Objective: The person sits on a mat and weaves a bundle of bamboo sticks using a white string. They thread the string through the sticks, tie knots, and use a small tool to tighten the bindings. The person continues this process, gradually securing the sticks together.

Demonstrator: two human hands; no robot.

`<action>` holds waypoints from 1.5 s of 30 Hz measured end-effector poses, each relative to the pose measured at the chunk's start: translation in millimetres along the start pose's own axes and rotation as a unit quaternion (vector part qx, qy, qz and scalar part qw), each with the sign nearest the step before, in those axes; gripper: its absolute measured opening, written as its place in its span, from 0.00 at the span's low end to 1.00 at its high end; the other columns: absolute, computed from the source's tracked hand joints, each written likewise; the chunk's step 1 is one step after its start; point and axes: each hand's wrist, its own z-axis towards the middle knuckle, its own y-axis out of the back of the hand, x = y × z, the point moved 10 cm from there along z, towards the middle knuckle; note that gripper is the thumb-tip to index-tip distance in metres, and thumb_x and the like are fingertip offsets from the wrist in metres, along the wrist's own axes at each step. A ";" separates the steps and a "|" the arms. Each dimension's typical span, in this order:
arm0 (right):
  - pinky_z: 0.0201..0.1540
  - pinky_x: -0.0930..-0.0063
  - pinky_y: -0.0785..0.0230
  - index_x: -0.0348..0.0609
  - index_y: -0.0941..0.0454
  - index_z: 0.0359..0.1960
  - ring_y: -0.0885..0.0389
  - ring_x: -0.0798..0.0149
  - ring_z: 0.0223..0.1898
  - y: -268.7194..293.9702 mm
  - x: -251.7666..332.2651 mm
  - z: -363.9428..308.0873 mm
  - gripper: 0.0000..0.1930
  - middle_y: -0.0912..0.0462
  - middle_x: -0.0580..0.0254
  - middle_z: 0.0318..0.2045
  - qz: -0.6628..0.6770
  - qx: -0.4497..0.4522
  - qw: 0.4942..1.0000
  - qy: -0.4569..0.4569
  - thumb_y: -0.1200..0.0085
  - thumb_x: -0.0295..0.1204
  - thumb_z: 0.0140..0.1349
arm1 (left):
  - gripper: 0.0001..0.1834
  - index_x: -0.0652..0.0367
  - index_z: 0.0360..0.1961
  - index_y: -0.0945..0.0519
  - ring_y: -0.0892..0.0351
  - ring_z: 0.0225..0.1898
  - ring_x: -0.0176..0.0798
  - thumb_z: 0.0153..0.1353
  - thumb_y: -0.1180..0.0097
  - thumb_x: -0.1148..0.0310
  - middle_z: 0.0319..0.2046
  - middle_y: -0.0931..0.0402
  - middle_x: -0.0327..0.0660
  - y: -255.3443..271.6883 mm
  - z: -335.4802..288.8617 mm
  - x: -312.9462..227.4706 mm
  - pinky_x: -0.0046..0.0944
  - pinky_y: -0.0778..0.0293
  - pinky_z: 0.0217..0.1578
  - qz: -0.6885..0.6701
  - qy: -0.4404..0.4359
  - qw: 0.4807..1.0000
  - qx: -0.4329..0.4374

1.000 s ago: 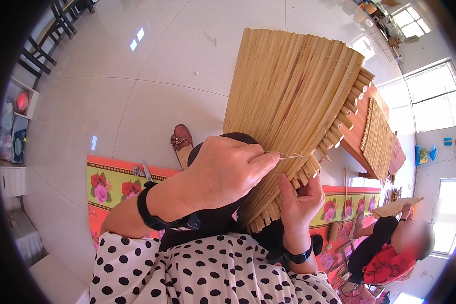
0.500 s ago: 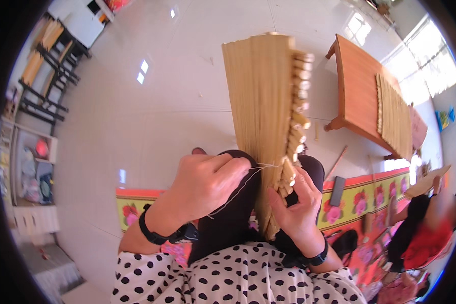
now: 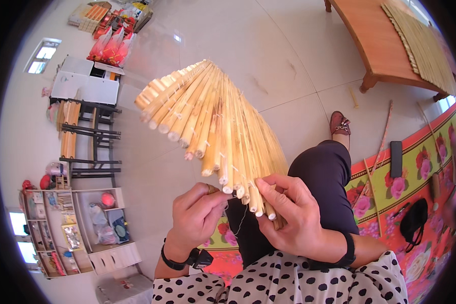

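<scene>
A mat of pale bamboo sticks (image 3: 213, 116) tied side by side with thread stands up in front of me, its cut ends fanned toward the camera. My right hand (image 3: 294, 218) grips the mat's lower edge, fingers spread over the stick ends. My left hand (image 3: 197, 218) is closed just left of that edge, pinching a thin thread (image 3: 240, 220) that runs to the sticks. My knee in dark trousers (image 3: 324, 177) lies under the mat.
A flowered red and yellow floor mat (image 3: 415, 167) lies at the right with loose sticks and dark objects on it. A wooden bench (image 3: 385, 40) carrying another bamboo mat stands at the top right. Shelves (image 3: 76, 228) and dark racks (image 3: 88, 137) line the left.
The view has swung round, and the bamboo mat has turned so its stick ends fan toward me. My left hand has dropped to the mat's lower edge, beside my right hand.
</scene>
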 end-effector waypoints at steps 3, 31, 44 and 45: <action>0.38 0.69 0.28 0.37 0.25 0.56 0.25 0.58 0.36 1.8 -2.3 1.2 0.32 0.25 0.54 0.46 0.022 0.006 1.000 -0.002 0.38 0.18 0.43 | 0.11 0.62 0.36 0.16 0.25 0.20 0.39 0.48 0.35 0.81 0.23 0.28 0.40 -2.7 2.3 -0.3 0.35 0.30 0.20 -0.014 0.014 0.999 0.030; 0.42 0.66 0.30 0.39 0.28 0.58 0.26 0.54 0.41 5.2 -6.7 2.4 0.35 0.27 0.51 0.48 0.065 0.030 0.997 -0.018 0.35 0.20 0.42 | 0.14 0.61 0.35 0.22 0.22 0.21 0.43 0.45 0.34 0.77 0.28 0.21 0.42 -9.9 20.0 -24.0 0.37 0.28 0.20 0.128 -0.092 0.980 0.124; 0.44 0.66 0.30 0.37 0.28 0.58 0.26 0.54 0.41 8.7 -5.0 2.4 0.34 0.27 0.51 0.48 0.050 0.038 0.998 -0.013 0.36 0.20 0.42 | 0.11 0.57 0.34 0.22 0.22 0.18 0.39 0.50 0.33 0.70 0.23 0.20 0.37 -14.4 27.4 -22.8 0.35 0.30 0.18 0.131 -0.079 0.973 0.174; 0.44 0.66 0.30 0.37 0.28 0.58 0.26 0.53 0.41 7.7 -6.1 1.5 0.34 0.27 0.51 0.48 0.049 0.037 0.998 -0.015 0.36 0.20 0.42 | 0.11 0.57 0.34 0.22 0.22 0.18 0.39 0.51 0.33 0.70 0.22 0.21 0.37 -14.2 26.6 -21.0 0.35 0.30 0.18 0.131 -0.073 0.973 0.178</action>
